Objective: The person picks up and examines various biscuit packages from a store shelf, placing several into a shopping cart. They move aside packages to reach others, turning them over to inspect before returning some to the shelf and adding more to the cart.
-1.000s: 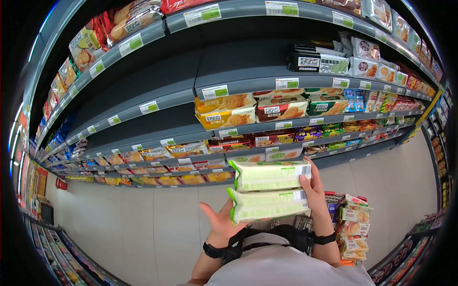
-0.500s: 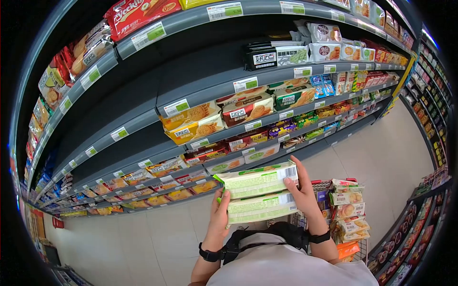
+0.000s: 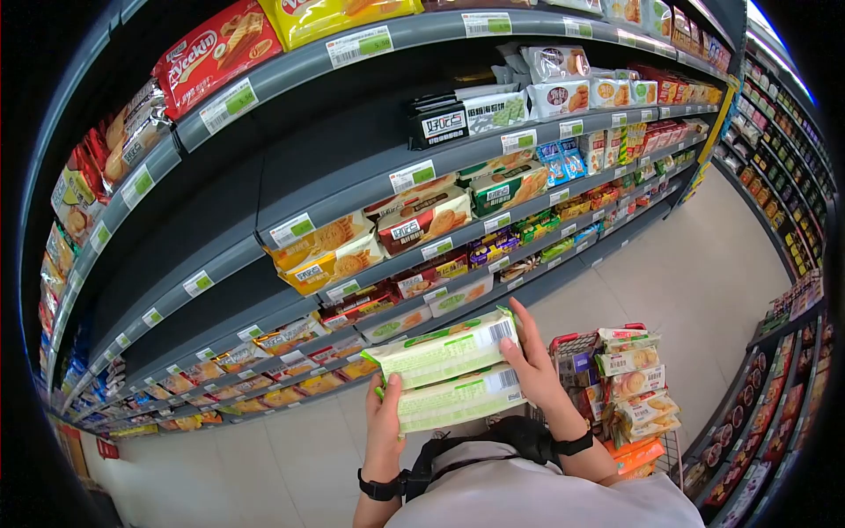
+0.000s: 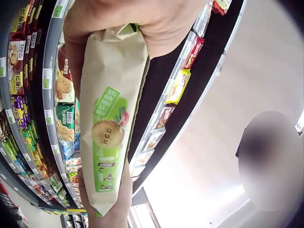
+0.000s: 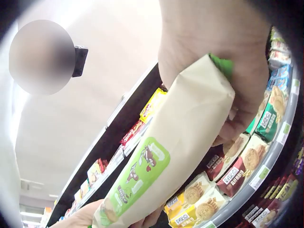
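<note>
Two pale green and cream biscuit packs (image 3: pixel 459 400) lie side by side between the two hands in the head view, barcodes toward the right. The left hand (image 3: pixel 384 424) grips their left ends, thumb on top. At the right ends, the right hand (image 3: pixel 532 359) holds both packs with its thumb on the upper side and a finger extended along the far edge. The left wrist view shows one pack's side (image 4: pixel 107 128) with the left hand (image 4: pixel 135 23) around its near end. In the right wrist view the right hand (image 5: pixel 218 57) wraps the pack (image 5: pixel 175 128).
A long shelf (image 3: pixel 352 207) of biscuit packs runs across in front, with bare stretches at the left. A cart (image 3: pixel 563 339) stacked with packs (image 3: pixel 635 383) stands right of the body. Another stocked shelf (image 3: pixel 783 414) is at the far right, and tiled floor (image 3: pixel 656 277) lies between.
The left hand, spread beside the packs a second ago, has closed on their left ends. The packs have shifted left and tilted, and the view has turned toward the right.
</note>
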